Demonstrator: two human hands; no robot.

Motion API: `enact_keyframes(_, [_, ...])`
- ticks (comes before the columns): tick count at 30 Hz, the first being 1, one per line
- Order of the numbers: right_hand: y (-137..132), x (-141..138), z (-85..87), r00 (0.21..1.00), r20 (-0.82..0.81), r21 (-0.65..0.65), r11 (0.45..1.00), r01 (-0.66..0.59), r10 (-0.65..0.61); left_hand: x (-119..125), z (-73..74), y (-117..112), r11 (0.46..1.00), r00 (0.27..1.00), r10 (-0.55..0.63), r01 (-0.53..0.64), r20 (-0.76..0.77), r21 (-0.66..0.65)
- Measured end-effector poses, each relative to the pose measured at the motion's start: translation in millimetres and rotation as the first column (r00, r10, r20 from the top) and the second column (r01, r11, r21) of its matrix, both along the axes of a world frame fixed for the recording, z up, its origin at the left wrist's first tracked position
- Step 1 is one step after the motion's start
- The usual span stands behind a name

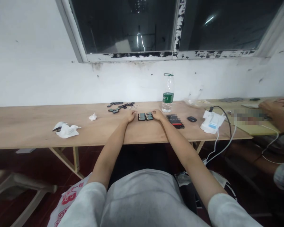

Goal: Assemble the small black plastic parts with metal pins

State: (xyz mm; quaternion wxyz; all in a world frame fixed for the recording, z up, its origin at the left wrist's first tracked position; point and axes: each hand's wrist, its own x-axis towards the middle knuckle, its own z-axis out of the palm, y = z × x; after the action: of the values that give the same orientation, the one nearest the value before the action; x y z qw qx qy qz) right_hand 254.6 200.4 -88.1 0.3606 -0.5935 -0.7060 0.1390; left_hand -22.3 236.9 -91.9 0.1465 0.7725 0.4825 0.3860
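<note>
Places left hand [131,117] just left of two columns of black-edged rectangular pieces [142,117] on wooden table [104,126], right hand [157,114] at the right column. Cannot tell finger state, grasping or released, on either (too small). Includes plastic bottle [168,98] and smartphone [175,121] near right hand.

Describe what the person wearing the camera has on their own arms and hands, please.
The left hand and right hand are gloveless; they are too small to show finer details such as rings. Both forearms are bare, with no watch or band visible. The short sleeves look plain and whitish-grey, matching the shirt.
</note>
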Motion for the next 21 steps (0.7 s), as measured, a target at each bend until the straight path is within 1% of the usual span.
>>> enact_keyframes(2, [2.8, -0.1, -3.0, 1.0, -0.007, 0.044, 0.999, -0.028, 0.028, -2.7, -0.1, 1.2, 0.998, 0.997, 0.059, -0.06, 0.042, 0.015])
enact_keyframes(5, [6.8, -0.6, -7.7, 0.997, 0.022, 0.06, 0.995, -0.077, 0.076, -5.6, 0.0, 1.4, 0.996, 0.993, 0.086, -0.088, 0.084, 0.022])
enact_keyframes(8, [10.1, 1.6, -11.3, 0.998, 0.044, 0.049, 0.998, -0.049, 0.047, -5.1, 2.0, -1.8, 0.995, 0.991, 0.102, -0.101, 0.088, -0.014])
enact_keyframes(10, [11.8, 4.3, -12.2, 0.999, 0.029, 0.051, 0.998, -0.021, 0.019, -3.2, 4.6, -5.5, 0.995, 0.992, 0.097, -0.094, 0.085, -0.032])
enact_keyframes(14, [13.0, 6.6, -10.7, 0.997, -0.074, 0.075, 0.997, 0.032, -0.027, 2.8, 10.6, -13.7, 0.999, 0.993, 0.051, -0.05, 0.105, -0.011])
enact_keyframes(17, [11.7, 4.3, -7.7, 0.98, -0.184, 0.058, 0.995, 0.084, -0.072, 8.6, 14.0, -18.7, 0.999, 0.994, -0.035, 0.031, 0.107, 0.034])
enact_keyframes(19, [10.2, 2.3, -4.7, 0.968, -0.239, 0.039, 0.995, 0.09, -0.078, 12.5, 15.8, -21.3, 0.994, 0.991, -0.098, 0.093, 0.087, 0.062])
enact_keyframes(21, [8.6, 0.1, -0.5, 0.958, -0.279, 0.051, 0.995, 0.085, -0.068, 16.4, 17.4, -23.2, 0.987, 0.99, -0.132, 0.126, 0.056, 0.097])
